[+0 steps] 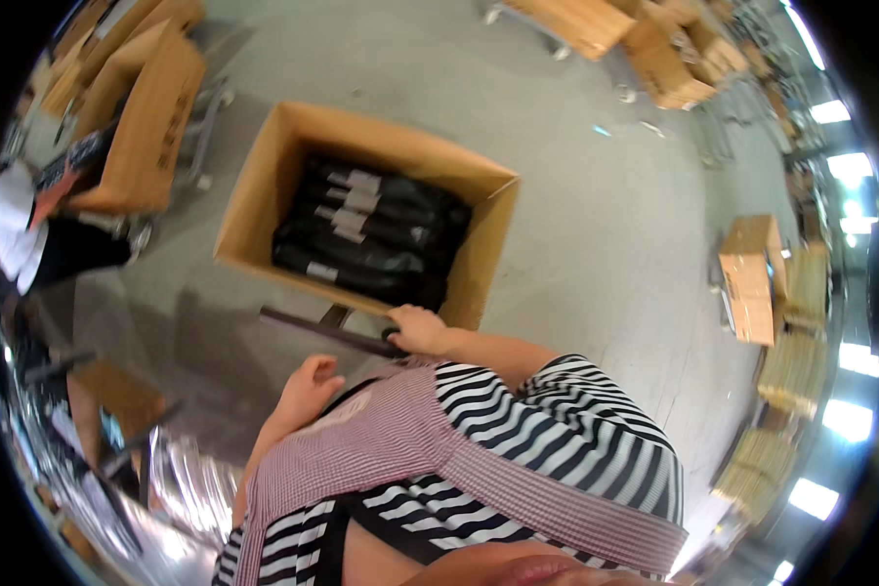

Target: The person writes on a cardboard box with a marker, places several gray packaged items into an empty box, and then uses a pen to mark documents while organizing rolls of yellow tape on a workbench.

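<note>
A tall open cardboard box (pixel 498 195) stands in front of me. Several black plastic-wrapped packs (pixel 391 230) with pale labels lie in a row inside it. Along its near side runs a dark handle bar (pixel 313 327). My right hand (pixel 420 330) is closed at the right end of this bar, close to the box's near rim, with a small black part showing by its fingers. Near my apron, my left hand (pixel 310 388) hangs apart from the bar; its fingers are loosely bent and nothing shows in them.
At the left, a person (pixel 20 225) reaches into another cardboard box (pixel 151 137) on a wheeled cart. More boxes (pixel 669 59) on carts stand at the far right. Flat stacks (pixel 791 371) line the right side. Shiny wrapped goods (pixel 190 479) lie at the lower left.
</note>
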A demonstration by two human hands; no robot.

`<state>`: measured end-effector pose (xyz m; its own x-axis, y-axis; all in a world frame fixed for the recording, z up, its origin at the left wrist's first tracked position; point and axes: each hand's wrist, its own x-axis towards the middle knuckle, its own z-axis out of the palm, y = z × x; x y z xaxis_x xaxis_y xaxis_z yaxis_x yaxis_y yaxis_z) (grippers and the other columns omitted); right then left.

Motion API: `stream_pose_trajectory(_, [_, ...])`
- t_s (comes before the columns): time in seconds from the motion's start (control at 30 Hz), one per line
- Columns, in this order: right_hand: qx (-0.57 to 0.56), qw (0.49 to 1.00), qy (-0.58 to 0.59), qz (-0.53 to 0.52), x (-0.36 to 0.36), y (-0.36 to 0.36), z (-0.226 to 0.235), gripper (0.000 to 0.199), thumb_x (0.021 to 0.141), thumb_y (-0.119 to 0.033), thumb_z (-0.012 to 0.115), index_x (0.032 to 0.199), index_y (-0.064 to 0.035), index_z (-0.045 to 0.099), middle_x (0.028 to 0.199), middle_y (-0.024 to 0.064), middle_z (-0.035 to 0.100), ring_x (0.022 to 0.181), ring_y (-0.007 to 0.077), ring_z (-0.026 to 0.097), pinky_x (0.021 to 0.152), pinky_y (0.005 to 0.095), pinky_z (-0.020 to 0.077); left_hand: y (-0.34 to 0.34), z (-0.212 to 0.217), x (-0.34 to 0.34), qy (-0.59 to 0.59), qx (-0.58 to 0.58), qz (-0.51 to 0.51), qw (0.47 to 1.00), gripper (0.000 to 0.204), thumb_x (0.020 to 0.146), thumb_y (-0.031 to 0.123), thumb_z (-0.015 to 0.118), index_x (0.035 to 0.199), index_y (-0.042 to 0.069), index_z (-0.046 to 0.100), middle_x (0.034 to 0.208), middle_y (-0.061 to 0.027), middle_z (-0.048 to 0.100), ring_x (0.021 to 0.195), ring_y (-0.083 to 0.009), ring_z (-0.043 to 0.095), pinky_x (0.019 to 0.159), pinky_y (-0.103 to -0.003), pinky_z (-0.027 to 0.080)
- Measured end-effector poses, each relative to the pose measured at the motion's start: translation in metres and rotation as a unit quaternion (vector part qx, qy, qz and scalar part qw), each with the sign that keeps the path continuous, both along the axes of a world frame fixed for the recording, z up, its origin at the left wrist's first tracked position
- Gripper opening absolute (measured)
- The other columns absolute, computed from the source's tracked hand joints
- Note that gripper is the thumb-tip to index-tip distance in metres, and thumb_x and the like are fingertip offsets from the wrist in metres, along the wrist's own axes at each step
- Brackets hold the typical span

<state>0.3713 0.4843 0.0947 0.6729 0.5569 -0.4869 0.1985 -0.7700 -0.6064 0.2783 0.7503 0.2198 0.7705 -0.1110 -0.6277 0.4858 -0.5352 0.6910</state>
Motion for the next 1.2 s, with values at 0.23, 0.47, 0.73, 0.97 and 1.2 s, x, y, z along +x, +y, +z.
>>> stream_pose_trajectory(0.23, [-0.011, 1.000, -0.005, -0.007, 0.003, 0.005, 0.029, 0.052, 0.090, -0.026, 0.063, 0.137, -0.0051, 0.051, 0.133, 0.0195, 0.055, 0.119, 0.0387, 0.056, 0.101, 0.0459, 0.0469, -0.003, 0.007, 0.005, 0.005, 0.017, -0.018, 1.000, 0.044, 0.088, 0.018, 0.072, 0.125, 0.000, 0.057, 0.119, -0.0175, 0.067, 0.111, -0.0279, 0.065, 0.094, -0.037, 0.052])
stream_pose_trajectory(0.47, [0.071, 0.982, -0.169, 0.043, -0.018, 0.029, 0.024, 0.047, 0.087, -0.031, 0.068, 0.127, -0.0075, 0.060, 0.124, 0.0148, 0.060, 0.112, 0.0327, 0.059, 0.095, 0.0440, 0.0455, 0.005, 0.002, -0.001, -0.007, -0.005, -0.040, 0.999, 0.043, 0.088, 0.016, 0.073, 0.124, 0.000, 0.057, 0.119, -0.0153, 0.066, 0.110, -0.0255, 0.065, 0.093, -0.036, 0.053])
stream_pose_trajectory(0.73, [0.026, 0.984, -0.134, 0.112, -0.020, 0.049, 0.031, 0.040, 0.087, -0.032, 0.066, 0.117, -0.0057, 0.061, 0.115, 0.0121, 0.064, 0.110, 0.0301, 0.062, 0.092, 0.0451, 0.0485, 0.021, -0.011, -0.019, -0.034, -0.020, -0.032, 0.999, 0.042, 0.087, 0.014, 0.072, 0.125, 0.002, 0.058, 0.119, -0.0145, 0.067, 0.106, -0.0239, 0.067, 0.091, -0.035, 0.054])
stream_pose_trajectory(0.97, [0.061, 0.986, -0.140, 0.069, -0.026, 0.051, 0.018, 0.031, 0.087, -0.029, 0.066, 0.108, -0.0066, 0.065, 0.110, 0.0172, 0.066, 0.104, 0.0364, 0.064, 0.087, 0.0458, 0.0513, 0.016, 0.014, -0.031, -0.095, 0.044, -0.074, 0.992, 0.051, 0.087, 0.035, 0.072, 0.124, 0.002, 0.059, 0.121, -0.0213, 0.064, 0.115, -0.0359, 0.061, 0.095, -0.043, 0.050])
stream_pose_trajectory(1.2, [0.002, 0.994, -0.079, 0.077, -0.037, 0.033, -0.021, 0.033, 0.084, -0.020, 0.072, 0.112, -0.0055, 0.059, 0.105, 0.0170, 0.066, 0.097, 0.0379, 0.063, 0.084, 0.0440, 0.0497, 0.028, -0.013, -0.083, -0.117, 0.006, -0.028, 0.993, 0.052, 0.086, 0.033, 0.072, 0.125, 0.003, 0.057, 0.125, -0.0192, 0.062, 0.118, -0.0357, 0.058, 0.098, -0.044, 0.047])
